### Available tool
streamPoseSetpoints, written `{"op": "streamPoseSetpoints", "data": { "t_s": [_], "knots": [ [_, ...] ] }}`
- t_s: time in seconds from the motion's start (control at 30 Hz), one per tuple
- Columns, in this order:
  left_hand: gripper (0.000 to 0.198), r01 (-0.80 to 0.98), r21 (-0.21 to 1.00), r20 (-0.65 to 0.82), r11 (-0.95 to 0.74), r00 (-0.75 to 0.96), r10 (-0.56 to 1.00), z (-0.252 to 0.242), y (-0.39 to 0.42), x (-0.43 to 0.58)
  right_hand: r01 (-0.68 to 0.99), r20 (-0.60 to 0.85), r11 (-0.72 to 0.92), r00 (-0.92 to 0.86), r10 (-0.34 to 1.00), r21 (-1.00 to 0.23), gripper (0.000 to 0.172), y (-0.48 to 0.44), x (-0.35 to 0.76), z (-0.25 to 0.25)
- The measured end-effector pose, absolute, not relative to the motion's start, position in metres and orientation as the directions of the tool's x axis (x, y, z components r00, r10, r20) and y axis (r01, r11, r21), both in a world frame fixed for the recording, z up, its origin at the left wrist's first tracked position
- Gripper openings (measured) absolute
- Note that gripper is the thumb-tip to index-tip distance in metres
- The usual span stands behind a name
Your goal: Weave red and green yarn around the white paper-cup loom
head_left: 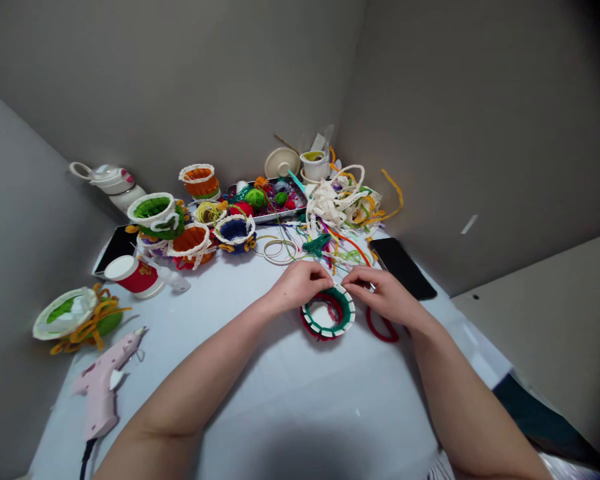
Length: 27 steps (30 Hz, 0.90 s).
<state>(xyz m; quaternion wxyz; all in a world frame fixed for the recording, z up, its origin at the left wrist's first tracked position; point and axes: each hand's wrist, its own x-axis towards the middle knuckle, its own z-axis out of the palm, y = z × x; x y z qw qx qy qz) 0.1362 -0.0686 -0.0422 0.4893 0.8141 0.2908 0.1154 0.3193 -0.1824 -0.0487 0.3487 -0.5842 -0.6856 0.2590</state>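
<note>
A small paper cup basket (329, 315), wrapped in green and red pipe cleaners with a white slotted rim, stands on the white table (280, 387) in front of me. My left hand (300, 285) is closed on its far left rim. My right hand (383, 293) pinches the far right rim, where a green strand runs. A loose red pipe cleaner (380, 329) curls on the table just under my right wrist.
Several finished woven cups (193, 243) stand at the back left, beside a red cup (136, 275) and a tray of yarn balls (265, 199). A tangle of lace and pipe cleaners (340, 200) lies at the back. A pink glue gun (103, 387) lies front left, a black phone (403, 267) right.
</note>
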Motion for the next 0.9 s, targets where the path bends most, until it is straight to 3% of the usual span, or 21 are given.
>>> {"op": "streamPoseSetpoints", "data": {
  "t_s": [0.17, 0.37, 0.6, 0.9],
  "knots": [
    [0.020, 0.383, 0.851, -0.106, -0.359, 0.795, 0.597, -0.040, -0.070, 0.135, 0.607, 0.280, 0.214, 0.014, 0.960, -0.765, 0.018, -0.184, 0.316, -0.045],
    [0.020, 0.377, 0.844, -0.089, -0.381, 0.800, 0.594, -0.041, -0.070, 0.135, 0.599, 0.355, 0.357, -0.128, 0.926, -0.716, 0.013, -0.187, 0.313, -0.041],
    [0.021, 0.392, 0.845, -0.094, -0.364, 0.779, 0.620, -0.041, -0.070, 0.135, 0.650, 0.318, 0.336, -0.150, 0.936, -0.682, 0.020, -0.191, 0.326, -0.035],
    [0.021, 0.368, 0.842, -0.083, -0.395, 0.811, 0.579, -0.041, -0.067, 0.133, 0.641, 0.157, 0.198, -0.122, 0.980, -0.742, 0.024, -0.188, 0.332, -0.042]
  ]
}}
